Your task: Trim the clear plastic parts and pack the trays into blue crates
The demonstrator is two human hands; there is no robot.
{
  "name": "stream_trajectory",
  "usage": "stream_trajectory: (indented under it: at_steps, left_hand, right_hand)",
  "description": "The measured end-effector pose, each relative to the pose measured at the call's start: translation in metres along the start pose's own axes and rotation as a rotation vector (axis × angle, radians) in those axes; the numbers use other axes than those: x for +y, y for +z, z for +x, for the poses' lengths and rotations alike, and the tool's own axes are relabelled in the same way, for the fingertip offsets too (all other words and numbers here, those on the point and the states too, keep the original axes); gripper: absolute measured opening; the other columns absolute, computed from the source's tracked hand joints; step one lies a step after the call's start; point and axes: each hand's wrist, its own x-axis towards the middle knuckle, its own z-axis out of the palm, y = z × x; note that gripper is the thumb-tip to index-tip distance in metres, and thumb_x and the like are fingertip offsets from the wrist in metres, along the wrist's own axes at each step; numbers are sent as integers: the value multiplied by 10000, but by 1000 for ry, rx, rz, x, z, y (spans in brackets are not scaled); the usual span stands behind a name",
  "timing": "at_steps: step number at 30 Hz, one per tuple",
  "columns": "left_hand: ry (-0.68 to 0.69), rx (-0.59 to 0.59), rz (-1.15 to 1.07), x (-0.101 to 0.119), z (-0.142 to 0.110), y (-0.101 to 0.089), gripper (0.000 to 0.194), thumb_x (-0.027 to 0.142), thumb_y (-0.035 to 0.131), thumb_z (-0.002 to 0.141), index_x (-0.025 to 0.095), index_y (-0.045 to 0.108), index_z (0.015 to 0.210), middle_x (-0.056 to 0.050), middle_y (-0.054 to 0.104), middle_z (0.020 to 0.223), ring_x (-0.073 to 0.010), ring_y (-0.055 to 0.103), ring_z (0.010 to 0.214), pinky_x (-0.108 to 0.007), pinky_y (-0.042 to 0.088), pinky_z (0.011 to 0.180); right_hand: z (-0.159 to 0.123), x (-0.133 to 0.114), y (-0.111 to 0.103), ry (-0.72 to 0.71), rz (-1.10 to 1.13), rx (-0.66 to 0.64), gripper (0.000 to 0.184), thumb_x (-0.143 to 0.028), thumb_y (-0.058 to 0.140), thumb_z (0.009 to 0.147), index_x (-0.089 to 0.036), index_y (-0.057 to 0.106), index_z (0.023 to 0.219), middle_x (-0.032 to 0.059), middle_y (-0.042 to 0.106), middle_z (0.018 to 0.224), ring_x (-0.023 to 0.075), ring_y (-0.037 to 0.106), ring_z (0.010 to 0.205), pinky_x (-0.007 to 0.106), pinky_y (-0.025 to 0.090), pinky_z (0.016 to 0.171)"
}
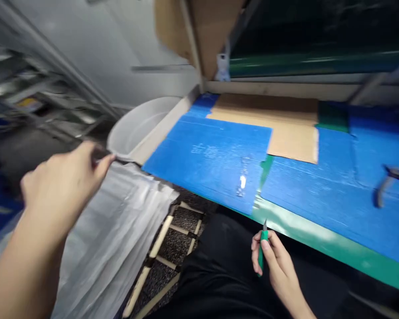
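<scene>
My right hand (275, 266) is shut on a green craft knife (261, 250), held upright with its small metal blade up, just in front of the bench's green edge. My left hand (61, 186) is raised at the left, its fingertips pinching a small dark object (99, 156) near the top corner of a translucent white plastic sheet (109, 235). A blue sheet (206, 164) lies on the bench, partly over a tan cardboard piece (286, 128). A pair of pliers (389, 181) rests on blue sheeting at the right, out of reach of both hands' fingers.
A white plastic basin (136, 124) stands beyond the bench's left edge. Metal shelving (29, 88) runs along the far left. Below, a dark speckled mat with pale wooden slats (173, 239) lies on the floor, and my dark trousers fill the lower middle.
</scene>
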Motion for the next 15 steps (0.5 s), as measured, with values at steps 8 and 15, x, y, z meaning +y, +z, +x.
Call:
stream_trajectory:
  at_steps: [8,15]
  left_hand:
    - [419,-438,-601,218,-128,37,343,533,501,1100,246,654,992,-34,767,919,-225,718,820,-306,423,669]
    - [358,-524,-688,329,-55,68,300,454,610,1057,155,622,1060,-256,753,1182,-436,727,1182,-530,543,980]
  right_hand:
    - [-25,29,-16,66,216,378,491,-677,701,1007,-207,564,969,-44,609,765,46,464,374,161,337,338]
    - [-44,11,-20,-59,64,319,400,-597,617,1089,-198,639,1082,16,648,900,90,573,589,223,486,547]
